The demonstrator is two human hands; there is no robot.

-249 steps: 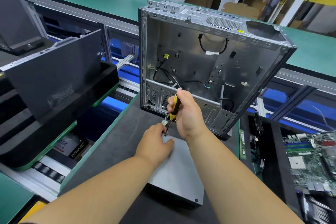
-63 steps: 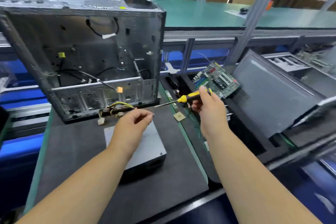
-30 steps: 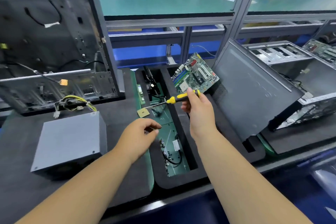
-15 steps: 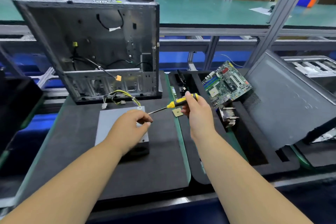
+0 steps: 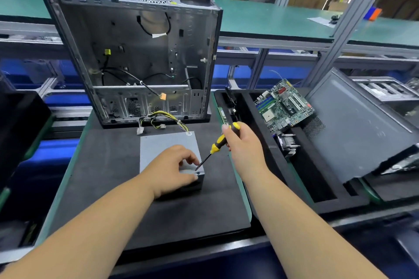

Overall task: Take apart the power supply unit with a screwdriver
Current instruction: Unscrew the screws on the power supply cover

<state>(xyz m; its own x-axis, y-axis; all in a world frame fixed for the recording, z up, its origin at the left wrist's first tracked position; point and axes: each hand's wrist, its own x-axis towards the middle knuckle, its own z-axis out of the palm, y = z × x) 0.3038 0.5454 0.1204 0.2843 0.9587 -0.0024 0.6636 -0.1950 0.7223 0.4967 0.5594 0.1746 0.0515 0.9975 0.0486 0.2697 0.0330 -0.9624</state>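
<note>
- Our right hand [image 5: 243, 142] grips screwdriver [image 5: 214, 146], tip at corner screw [image 5: 198, 173].
- Our left hand [image 5: 173, 169] rests on power supply unit [image 5: 166, 142], fingers curled.
- Risk: angled tip slips, strips screw.

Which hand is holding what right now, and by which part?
Right hand grips the screwdriver by its yellow-black handle. Left hand rests on the power supply unit near its front right corner.

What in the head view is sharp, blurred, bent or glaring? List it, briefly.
Head view: the screwdriver, right hand and power supply unit are fairly sharp; the forearms at the bottom edge go soft; wide-angle distortion slants the computer case and the frame post; window light at top right is washed out; lighting is even, shadows soft.
</note>
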